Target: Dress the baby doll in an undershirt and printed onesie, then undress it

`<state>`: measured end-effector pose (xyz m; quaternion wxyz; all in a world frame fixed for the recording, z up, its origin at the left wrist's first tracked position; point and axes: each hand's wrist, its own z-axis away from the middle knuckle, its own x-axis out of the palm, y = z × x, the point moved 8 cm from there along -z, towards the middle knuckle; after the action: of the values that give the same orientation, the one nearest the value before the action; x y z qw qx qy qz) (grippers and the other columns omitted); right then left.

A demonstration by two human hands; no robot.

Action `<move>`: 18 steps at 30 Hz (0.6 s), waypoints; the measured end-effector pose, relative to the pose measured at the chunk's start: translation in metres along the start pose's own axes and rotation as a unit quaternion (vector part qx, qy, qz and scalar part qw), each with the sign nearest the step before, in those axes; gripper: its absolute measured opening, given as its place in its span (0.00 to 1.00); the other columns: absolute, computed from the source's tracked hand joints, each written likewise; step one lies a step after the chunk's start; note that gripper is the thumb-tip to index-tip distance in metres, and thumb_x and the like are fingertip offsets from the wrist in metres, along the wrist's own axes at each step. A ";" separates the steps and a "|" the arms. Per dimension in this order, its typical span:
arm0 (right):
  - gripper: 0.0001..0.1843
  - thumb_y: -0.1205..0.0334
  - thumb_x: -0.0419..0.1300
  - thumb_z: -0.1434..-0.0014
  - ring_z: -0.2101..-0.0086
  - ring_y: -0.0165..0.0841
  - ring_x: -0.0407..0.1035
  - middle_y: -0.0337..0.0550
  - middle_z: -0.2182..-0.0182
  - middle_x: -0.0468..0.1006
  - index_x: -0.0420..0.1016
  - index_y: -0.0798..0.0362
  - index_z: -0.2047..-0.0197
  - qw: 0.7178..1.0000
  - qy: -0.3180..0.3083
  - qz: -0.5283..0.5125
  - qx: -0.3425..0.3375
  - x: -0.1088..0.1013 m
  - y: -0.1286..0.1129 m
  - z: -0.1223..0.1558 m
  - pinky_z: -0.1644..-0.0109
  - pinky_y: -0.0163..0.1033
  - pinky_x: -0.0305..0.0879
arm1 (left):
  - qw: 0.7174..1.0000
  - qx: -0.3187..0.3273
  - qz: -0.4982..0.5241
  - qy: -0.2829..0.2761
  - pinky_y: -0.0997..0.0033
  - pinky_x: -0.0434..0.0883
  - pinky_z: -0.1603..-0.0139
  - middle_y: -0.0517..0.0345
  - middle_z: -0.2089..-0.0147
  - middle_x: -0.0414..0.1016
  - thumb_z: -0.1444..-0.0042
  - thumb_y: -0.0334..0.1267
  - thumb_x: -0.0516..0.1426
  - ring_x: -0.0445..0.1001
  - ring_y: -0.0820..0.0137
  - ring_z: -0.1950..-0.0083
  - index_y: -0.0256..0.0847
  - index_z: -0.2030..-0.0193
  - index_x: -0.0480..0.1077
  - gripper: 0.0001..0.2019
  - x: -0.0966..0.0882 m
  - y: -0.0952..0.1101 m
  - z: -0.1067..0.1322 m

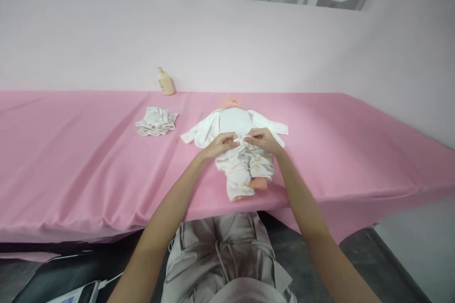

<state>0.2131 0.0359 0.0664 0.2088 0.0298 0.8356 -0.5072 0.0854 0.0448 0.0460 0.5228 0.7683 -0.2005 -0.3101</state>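
Observation:
A baby doll (231, 102) lies on its back on the pink-covered table, its head toward the wall and its feet toward me. White baby pants (237, 168) with a small print cover its legs, and a foot (259, 183) pokes out of one leg opening. My left hand (223, 143) pinches the waistband on the left side. On the other side of the waist, my right hand (263, 140) has its fingers closed on the same waistband. A white baby top (234, 121) lies over the doll's chest with both sleeves spread outward.
To the left, a folded stack of pale cloths (157, 121) rests on the pink tablecloth (92, 161). A cream pump bottle (165, 82) stands against the white wall. The table's front edge is close to my legs, beside a black seat (85, 270).

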 end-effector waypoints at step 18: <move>0.17 0.51 0.65 0.59 0.82 0.22 0.46 0.30 0.85 0.54 0.65 0.55 0.81 0.980 0.015 -0.061 0.190 -0.022 0.063 0.006 0.77 0.34 0.40 | 0.987 -0.075 0.046 0.131 0.72 0.53 0.74 0.63 0.79 0.53 0.53 0.44 0.54 0.52 0.76 0.76 0.39 0.82 0.55 0.16 -0.064 -0.060 0.003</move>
<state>0.2512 0.0645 0.0200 0.1557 0.0253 0.7274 -0.6678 0.0356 0.1057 0.0070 0.6147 0.7507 -0.1413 -0.1963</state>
